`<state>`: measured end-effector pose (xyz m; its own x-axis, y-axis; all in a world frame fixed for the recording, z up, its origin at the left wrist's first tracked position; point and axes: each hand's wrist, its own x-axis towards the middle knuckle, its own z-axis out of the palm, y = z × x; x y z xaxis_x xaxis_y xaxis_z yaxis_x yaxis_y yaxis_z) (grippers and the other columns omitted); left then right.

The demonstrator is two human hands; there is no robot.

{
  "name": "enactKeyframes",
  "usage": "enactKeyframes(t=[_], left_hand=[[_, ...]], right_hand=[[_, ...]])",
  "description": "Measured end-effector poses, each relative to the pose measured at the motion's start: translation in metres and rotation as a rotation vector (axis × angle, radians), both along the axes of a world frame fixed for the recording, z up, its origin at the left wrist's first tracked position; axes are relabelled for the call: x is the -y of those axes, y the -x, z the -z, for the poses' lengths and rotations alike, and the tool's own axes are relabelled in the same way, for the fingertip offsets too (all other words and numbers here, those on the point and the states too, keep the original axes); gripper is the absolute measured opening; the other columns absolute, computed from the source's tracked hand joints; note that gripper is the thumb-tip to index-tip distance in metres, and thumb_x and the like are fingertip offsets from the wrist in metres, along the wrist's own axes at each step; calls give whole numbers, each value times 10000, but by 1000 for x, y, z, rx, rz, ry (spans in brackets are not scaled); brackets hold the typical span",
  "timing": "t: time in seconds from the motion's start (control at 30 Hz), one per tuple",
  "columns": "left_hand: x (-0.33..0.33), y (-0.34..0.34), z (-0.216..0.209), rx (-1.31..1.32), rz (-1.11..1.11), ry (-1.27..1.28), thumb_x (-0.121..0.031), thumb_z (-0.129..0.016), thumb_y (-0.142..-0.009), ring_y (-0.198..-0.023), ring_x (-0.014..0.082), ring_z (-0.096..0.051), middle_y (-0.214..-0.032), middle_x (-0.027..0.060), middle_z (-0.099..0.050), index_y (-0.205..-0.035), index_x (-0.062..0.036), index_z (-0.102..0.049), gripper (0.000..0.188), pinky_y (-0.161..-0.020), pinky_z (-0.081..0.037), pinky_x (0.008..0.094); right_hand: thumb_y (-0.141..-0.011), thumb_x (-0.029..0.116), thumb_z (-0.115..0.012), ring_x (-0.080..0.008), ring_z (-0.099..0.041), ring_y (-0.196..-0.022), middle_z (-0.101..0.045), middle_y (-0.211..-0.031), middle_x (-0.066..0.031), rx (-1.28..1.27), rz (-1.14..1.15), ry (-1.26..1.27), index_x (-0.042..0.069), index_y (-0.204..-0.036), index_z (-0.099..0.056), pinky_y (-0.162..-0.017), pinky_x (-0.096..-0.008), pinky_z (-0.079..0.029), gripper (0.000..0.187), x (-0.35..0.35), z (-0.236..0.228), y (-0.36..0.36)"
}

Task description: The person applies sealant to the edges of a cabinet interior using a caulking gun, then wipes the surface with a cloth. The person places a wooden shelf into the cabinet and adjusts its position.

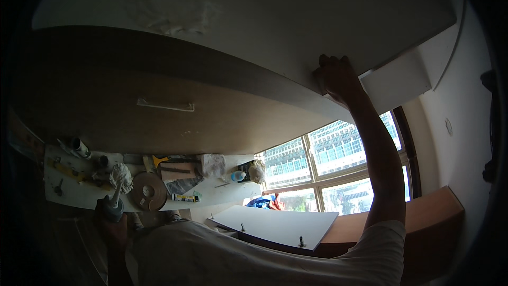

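My left hand (112, 226), low on the left and in shadow, is closed around a sealant tube (112, 209) with a pale pointed nozzle. The nozzle points up toward a crumpled white rag (120, 176); whether they touch I cannot tell. My right arm is raised. My right hand (337, 77) is closed against the lower edge of a large pale panel (264, 26) overhead. A small dark edge shows beside its fingers, but what they hold is hidden.
A cluttered board (211, 199) holds a brown roll of edge banding (149, 191), a yellow-labelled tube (185, 198), a yellow-handled scraper (160, 161) and a bottle (237, 176). A brown panel with a handle (166, 106) is above. Windows (338, 151) stand beyond a white hinged door (280, 225).
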<state>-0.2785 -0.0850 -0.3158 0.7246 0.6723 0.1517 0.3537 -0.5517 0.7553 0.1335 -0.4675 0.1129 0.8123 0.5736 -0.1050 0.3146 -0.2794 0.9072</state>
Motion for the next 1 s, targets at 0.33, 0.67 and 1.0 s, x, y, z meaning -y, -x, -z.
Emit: enactKeyframes(t=[0.33,0.67,1.0], left_hand=[[4,-4,-6,-2,4,27,-37,-807,-692,-1123,447,-648,-1167,240,-667,-1246,22,-619,588,-980,-499,511],[-8,5,2,-41,44,77,-33,-812,-704,-1179,443,-625,-1227,238,-652,-1306,22,-599,641,-1034,-481,502],[-1,16,0,-35,-83,-76,-39,-802,-722,-1199,421,-624,-1238,232,-645,-1297,21,-598,613,-1045,-473,490]], right_hand=[[-988,164,-600,-250,-640,-948,-603,-988,-109,-7,-91,-95,118,-883,-725,-867,-451,-465,170,19,5,24],[-1000,166,-580,-226,-658,-970,-620,-1012,-76,-63,115,-162,203,-967,-771,-884,-444,-477,197,0,-13,10],[-939,215,-634,-241,-669,-1009,-634,-1072,-91,16,17,25,160,-959,-762,-854,-458,-512,140,-6,5,-36]])
